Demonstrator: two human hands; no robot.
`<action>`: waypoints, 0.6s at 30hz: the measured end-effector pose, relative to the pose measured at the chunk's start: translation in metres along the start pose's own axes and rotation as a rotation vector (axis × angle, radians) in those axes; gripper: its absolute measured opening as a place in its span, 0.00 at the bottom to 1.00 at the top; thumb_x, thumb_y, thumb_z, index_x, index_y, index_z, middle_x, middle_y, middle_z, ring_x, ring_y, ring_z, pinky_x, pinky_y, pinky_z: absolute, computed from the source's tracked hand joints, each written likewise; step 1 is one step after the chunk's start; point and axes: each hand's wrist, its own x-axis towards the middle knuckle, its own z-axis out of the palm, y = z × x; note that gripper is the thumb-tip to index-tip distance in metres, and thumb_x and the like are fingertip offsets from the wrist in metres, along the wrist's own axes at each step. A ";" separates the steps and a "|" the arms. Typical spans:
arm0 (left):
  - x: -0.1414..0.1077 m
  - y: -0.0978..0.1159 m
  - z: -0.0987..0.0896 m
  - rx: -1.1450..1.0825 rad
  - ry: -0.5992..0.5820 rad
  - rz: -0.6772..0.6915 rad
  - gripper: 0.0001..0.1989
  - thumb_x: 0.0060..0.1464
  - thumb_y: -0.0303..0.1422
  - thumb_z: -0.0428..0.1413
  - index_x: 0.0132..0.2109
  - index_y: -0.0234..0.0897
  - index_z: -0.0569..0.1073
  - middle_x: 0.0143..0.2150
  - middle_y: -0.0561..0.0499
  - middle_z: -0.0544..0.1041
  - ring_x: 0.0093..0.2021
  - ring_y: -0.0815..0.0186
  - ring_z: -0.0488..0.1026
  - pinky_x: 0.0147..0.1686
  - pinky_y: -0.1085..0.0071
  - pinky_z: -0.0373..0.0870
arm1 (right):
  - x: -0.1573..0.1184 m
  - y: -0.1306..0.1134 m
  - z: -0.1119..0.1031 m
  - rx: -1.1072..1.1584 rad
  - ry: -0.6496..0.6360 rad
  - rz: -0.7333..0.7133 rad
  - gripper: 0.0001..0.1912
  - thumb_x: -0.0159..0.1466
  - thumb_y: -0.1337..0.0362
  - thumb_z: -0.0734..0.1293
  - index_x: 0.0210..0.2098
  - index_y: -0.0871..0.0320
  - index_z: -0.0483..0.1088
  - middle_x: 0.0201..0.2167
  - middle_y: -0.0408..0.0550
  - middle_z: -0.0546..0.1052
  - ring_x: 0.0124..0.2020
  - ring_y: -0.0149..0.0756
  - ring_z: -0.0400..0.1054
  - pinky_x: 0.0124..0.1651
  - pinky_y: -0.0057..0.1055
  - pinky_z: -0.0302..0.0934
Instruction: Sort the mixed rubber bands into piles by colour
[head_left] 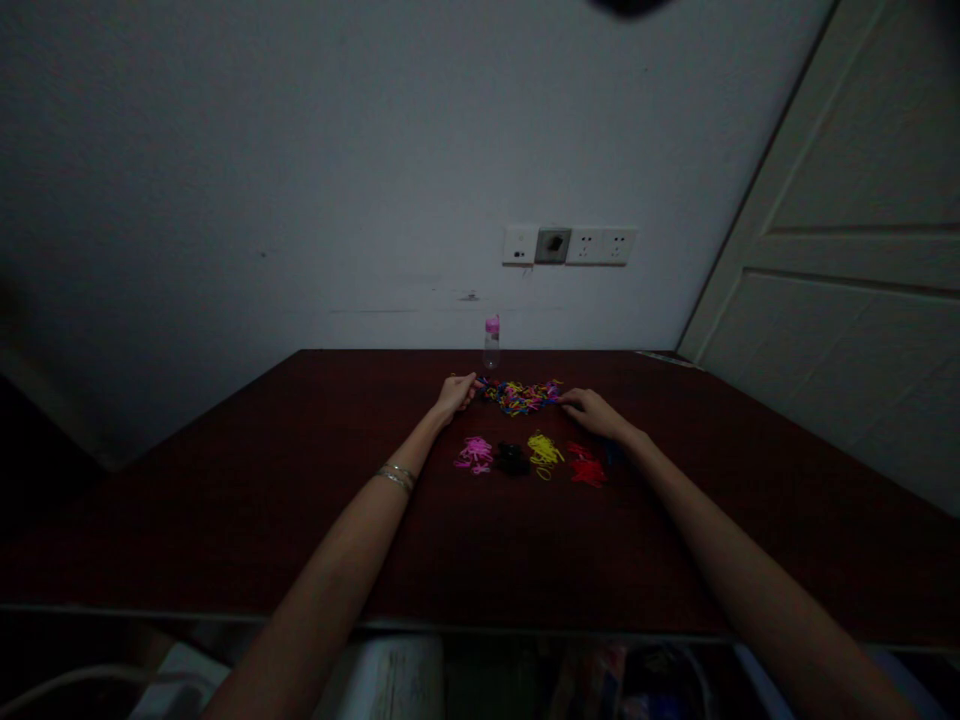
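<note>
Band pile loosely heaped; yellow, pink, blue mingled

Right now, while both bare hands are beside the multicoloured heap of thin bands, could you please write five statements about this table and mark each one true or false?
1. The black pile of thin bands lies between the pink pile of thin bands and the yellow pile of thin bands. True.
2. The bare left hand and the bare right hand are at opposite ends of the multicoloured heap of thin bands. True.
3. The yellow pile is farther from the person than the heap. False: it is nearer.
4. The clear bottle with a pink top is beyond the heap. True.
5. The bottle lies on its side. False: it stands upright.
</note>
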 end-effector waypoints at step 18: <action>0.001 -0.004 0.001 0.057 0.008 0.025 0.20 0.54 0.44 0.47 0.35 0.31 0.73 0.16 0.57 0.60 0.14 0.78 0.52 0.14 0.79 0.45 | 0.008 -0.020 0.002 -0.212 0.057 0.171 0.11 0.60 0.60 0.62 0.35 0.54 0.75 0.39 0.52 0.73 0.41 0.40 0.65 0.40 0.31 0.61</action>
